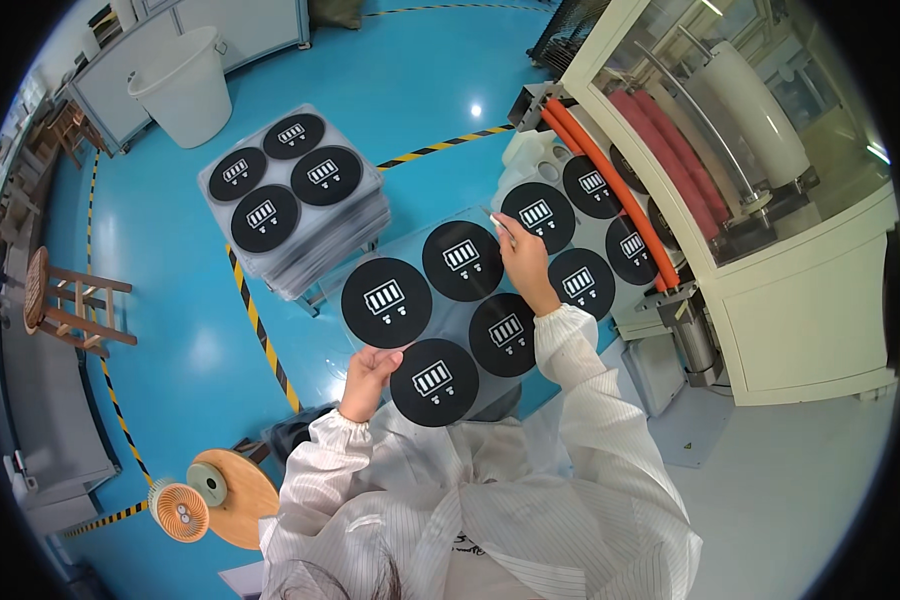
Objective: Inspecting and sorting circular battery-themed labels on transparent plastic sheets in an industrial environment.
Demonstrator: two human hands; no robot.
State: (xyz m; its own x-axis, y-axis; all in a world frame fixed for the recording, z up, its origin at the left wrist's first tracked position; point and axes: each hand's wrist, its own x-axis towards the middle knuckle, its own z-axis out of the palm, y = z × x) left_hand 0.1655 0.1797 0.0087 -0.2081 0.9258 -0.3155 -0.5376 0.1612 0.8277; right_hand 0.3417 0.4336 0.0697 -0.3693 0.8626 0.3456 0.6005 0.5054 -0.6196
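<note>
A clear plastic sheet (448, 318) lies in front of me, carrying large black discs (386, 303) with white battery-shaped prints. At its near left edge, my left hand (368, 382) pinches the sheet between thumb and fingers, beside two of the discs. My right hand (528, 265) is closed around a slim, pale pen-like tool (500, 223), whose exact kind is too small to tell. The tool's tip points to the far left, over the sheet between two discs. More printed discs (537, 217) continue on the right, toward the machine.
Orange-red rollers (615, 190) run along the cream machine (800, 310) on the right. A stack of clear sheets (342, 240) with similar discs stands at the far left. Beyond it is a white bin (182, 95). A wooden stool (80, 305) and a round wooden top (245, 505) with a small fan (178, 511) are left.
</note>
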